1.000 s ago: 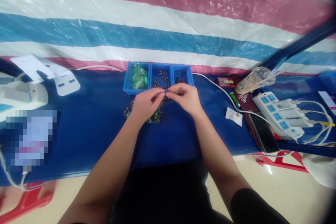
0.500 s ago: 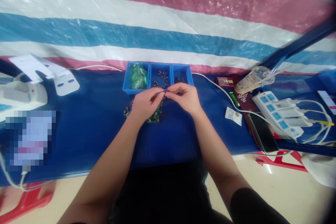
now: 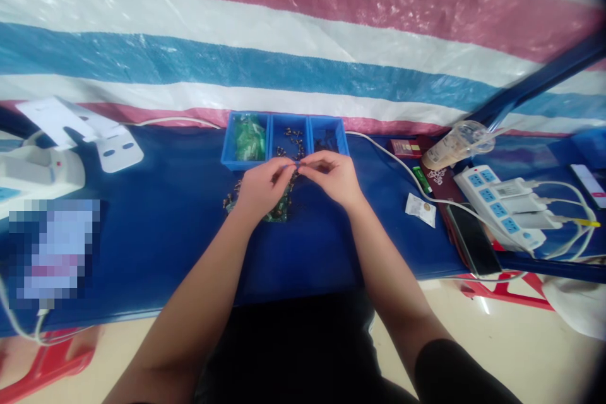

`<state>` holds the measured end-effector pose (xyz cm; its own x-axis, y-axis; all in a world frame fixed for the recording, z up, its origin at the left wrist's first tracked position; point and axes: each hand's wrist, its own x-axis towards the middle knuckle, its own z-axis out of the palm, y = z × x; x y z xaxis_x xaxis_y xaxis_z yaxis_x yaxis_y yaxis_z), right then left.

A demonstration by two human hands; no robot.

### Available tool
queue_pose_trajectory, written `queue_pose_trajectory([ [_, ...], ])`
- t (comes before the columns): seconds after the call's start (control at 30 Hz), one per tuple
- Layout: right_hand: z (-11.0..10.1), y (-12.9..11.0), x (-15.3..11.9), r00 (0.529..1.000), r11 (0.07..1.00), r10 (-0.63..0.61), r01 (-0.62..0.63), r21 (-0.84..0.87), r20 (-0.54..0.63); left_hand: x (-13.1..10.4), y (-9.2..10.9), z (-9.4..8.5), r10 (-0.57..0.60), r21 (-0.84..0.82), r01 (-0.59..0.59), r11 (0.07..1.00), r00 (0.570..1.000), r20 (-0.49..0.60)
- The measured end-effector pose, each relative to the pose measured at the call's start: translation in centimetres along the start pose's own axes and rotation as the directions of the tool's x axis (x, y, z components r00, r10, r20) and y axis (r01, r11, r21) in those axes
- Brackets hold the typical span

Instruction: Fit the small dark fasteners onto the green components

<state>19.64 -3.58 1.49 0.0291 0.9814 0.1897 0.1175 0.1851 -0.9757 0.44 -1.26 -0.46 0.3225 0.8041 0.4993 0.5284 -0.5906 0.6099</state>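
My left hand and my right hand meet fingertip to fingertip over the table, each closed in a pinch. Whatever lies between the fingertips is too small to make out. Just behind them stand three joined blue bins. A green plastic packet fills the left bin; small brass-and-dark parts lie in the middle bin; dark small pieces are in the right bin. Under my left hand, partly hidden, more small parts lie on a green bag.
Right of my hands are a wrapped packet, a drink cup, a dark phone and a power strip with plugged chargers. A white cable crosses there. To the left lie a white stand and a blurred-out device.
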Motion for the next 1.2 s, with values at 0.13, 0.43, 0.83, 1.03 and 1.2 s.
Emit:
queue_pose_trajectory([
  [0.13,0.1,-0.5,-0.1,0.995,0.996,-0.086,0.086,-0.016,0.048,-0.1,-0.1,0.2,0.031,0.013,-0.032,0.999,0.999,0.031],
  [0.43,0.7,0.2,0.1,0.998,0.998,0.015,-0.019,0.057,0.069,0.0,0.0,0.3,0.039,0.066,-0.041,0.997,0.999,0.028],
  [0.83,0.7,0.4,0.2,0.995,0.985,0.064,-0.075,0.154,0.079,0.0,0.2,0.1,0.037,0.037,-0.034,0.999,0.995,-0.094],
  [1.03,0.6,0.4,0.2,0.994,0.985,0.064,-0.077,0.152,0.088,0.0,0.2,0.2,0.043,0.025,-0.041,0.999,0.993,-0.106],
  [1.2,0.6,0.6,0.2,0.993,0.981,0.065,-0.082,0.178,0.097,0.0,0.1,0.2,0.056,0.016,-0.054,0.998,0.992,-0.112],
])
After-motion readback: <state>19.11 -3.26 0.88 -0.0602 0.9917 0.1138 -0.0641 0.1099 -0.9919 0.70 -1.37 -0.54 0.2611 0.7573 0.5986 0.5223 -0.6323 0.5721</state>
